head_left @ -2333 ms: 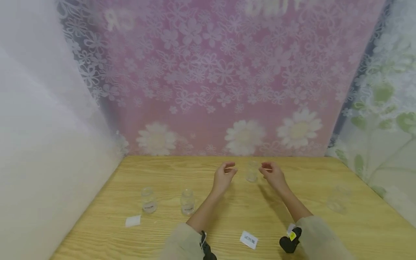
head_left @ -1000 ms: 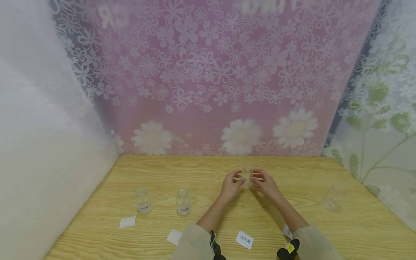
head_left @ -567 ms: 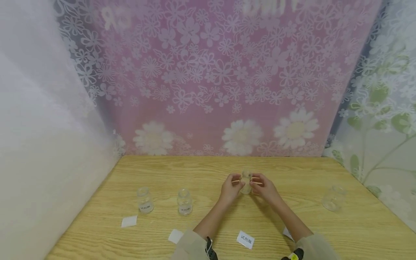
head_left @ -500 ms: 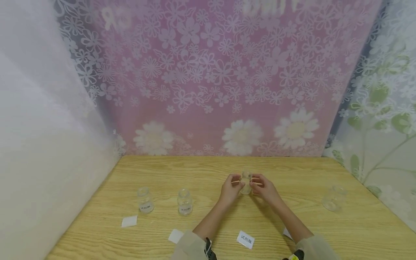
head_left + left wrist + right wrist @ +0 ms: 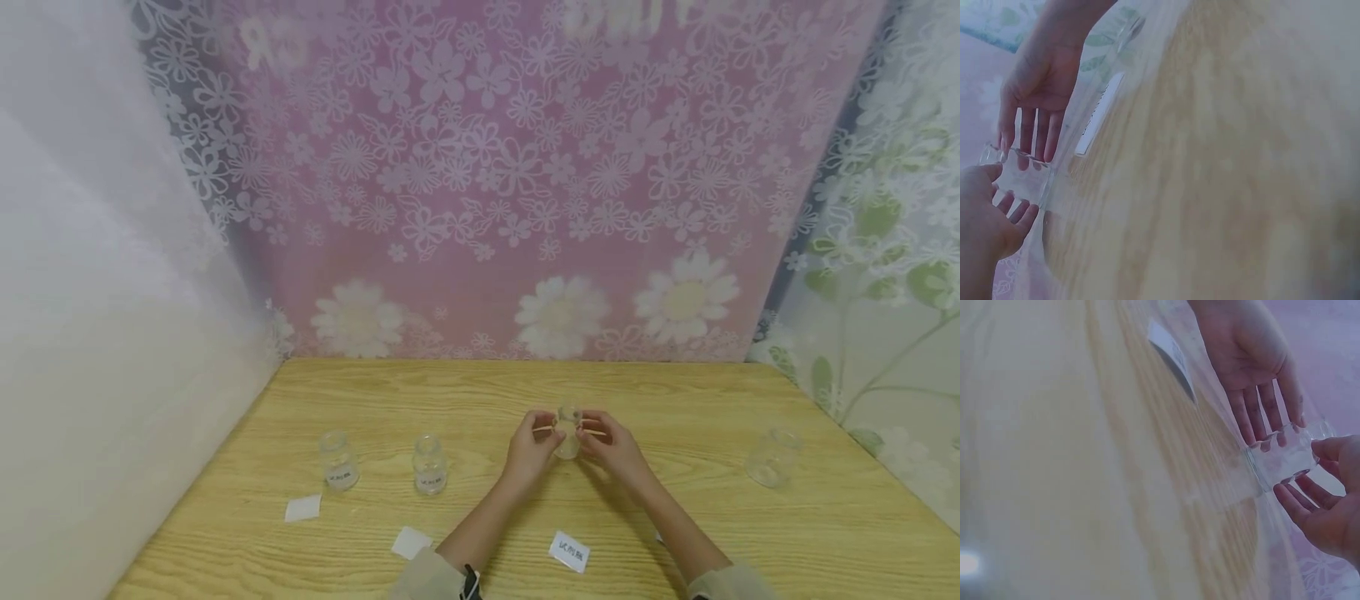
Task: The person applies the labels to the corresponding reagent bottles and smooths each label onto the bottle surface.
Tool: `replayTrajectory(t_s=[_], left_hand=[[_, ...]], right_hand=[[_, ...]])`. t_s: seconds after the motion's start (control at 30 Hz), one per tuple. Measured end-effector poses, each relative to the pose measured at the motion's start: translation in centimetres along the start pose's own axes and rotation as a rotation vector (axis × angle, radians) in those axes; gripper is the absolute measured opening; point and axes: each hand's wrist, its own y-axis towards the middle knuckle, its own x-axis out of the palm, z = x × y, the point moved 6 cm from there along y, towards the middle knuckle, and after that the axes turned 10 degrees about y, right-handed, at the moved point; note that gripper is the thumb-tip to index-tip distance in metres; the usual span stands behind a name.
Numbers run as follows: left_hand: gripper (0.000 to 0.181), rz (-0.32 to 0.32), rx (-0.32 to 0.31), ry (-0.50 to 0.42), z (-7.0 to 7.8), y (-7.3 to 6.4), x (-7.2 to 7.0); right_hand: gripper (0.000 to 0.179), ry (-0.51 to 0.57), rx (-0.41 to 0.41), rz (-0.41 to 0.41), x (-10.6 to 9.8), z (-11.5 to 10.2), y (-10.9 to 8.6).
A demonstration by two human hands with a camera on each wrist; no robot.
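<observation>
A clear glass reagent bottle (image 5: 567, 447) stands upright between both hands at the middle of the table. My left hand (image 5: 530, 450) holds its left side, thumb in front and fingertips against the glass. From the other side my right hand (image 5: 617, 454) grips it the same way. Both wrist views show the fingertips on the bottle (image 5: 1022, 175) wall, its base close to the wood. The glass carries no visible label. Between the forearms lies a white label card (image 5: 569, 552) with dark printed characters.
Two labelled glass bottles, one at far left (image 5: 340, 462) and one nearer (image 5: 430, 467), stand left of the hands. Another clear bottle (image 5: 774, 458) is at the right. Blank-looking white cards (image 5: 303, 508) lie front left; the right forearm mostly hides another card (image 5: 660, 539).
Both hands have closed in from either side of the bottle, taken hold of it and brought it nearer, slightly left. A white card beside the left sleeve has come into view.
</observation>
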Motion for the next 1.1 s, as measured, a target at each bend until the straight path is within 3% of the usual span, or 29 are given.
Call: replayTrajectory(t_s=[0.47,0.87,1.1], left_hand=[[0.029,0.048,0.021,-0.017,0.6,-2.2,-0.8],[0.03,0.086,0.034,-0.02,1.1,-4.3,-1.6],[0.03,0.082,0.011,-0.023,0.6,-4.8,-2.0]], right_hand=[[0.037,0.071,-0.064,0.017,0.9,0.3,-1.5],[0.038,0.105,-0.031,0.045,2.0,0.3,-2.9],[0.036,0.118,-0.046,0.027,2.8,-0.1,-3.3]])
